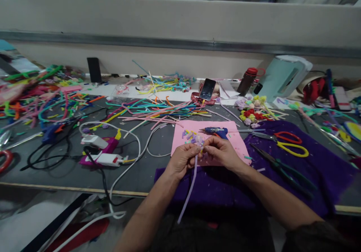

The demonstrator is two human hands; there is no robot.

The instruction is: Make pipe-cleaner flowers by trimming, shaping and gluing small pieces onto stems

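My left hand point(184, 158) is closed in a pinch on a lavender pipe cleaner point(192, 184), whose long end hangs down past the table edge. At its top, a small lavender cluster point(199, 141) shows between my hands. My right hand point(218, 151) pinches close against that cluster, by a speck of yellow; what exactly its fingertips grip is hidden. Beneath both hands lies a pink sheet point(180, 129) with short cut pipe cleaner bits point(188, 135). A blue glue gun point(221, 132) rests on the sheet, just beyond my right hand.
On the purple cloth point(318, 143), right, lie scissors point(293, 149) and green-handled pliers point(284, 171). Long pipe cleaners point(158, 111) spread behind the sheet. A power strip point(101, 152) with looping cables sits left. A phone point(208, 89), bottle point(247, 81) and pale green kettle point(287, 77) stand behind.
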